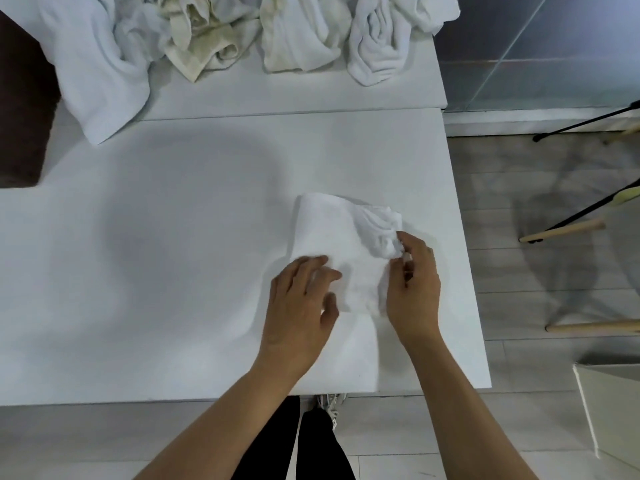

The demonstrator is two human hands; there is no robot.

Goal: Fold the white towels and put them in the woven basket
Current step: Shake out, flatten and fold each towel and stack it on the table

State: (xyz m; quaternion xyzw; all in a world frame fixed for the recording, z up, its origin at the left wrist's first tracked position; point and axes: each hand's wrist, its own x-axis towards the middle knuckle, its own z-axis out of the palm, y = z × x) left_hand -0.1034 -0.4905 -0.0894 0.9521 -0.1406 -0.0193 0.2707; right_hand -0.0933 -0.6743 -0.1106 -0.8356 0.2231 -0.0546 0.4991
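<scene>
- White towel (332,244) lying partly folded on the white bench (173,271), toward the right edge and reaching the near edge.
- Far right corner of that towel bunched into a rumpled lump; rest of it fairly flat.
- Left hand (299,306) resting flat on the towel's left side, fingers spread and nearly straight, pressing the cloth down.
- Right hand (412,285) at the towel's right side, fingers curled, pinching the bunched cloth between thumb and fingertips.
- Heap of unfolded towels (242,36) along the far edge of the bench, some white, some yellowish and stained, all crumpled.
- One large pale towel (104,81) from that heap draped toward the far left corner, hanging over a seam in the bench top.
- Dark brown box-like thing (20,116) at the left edge of the bench; whether it is woven cannot be told.
- Beyond the right edge, grey tiled floor (519,271) with black tripod legs (581,209) and pale wooden legs (561,230).
- Below the near edge, black trousers (304,445) and a light shoe (330,403).
</scene>
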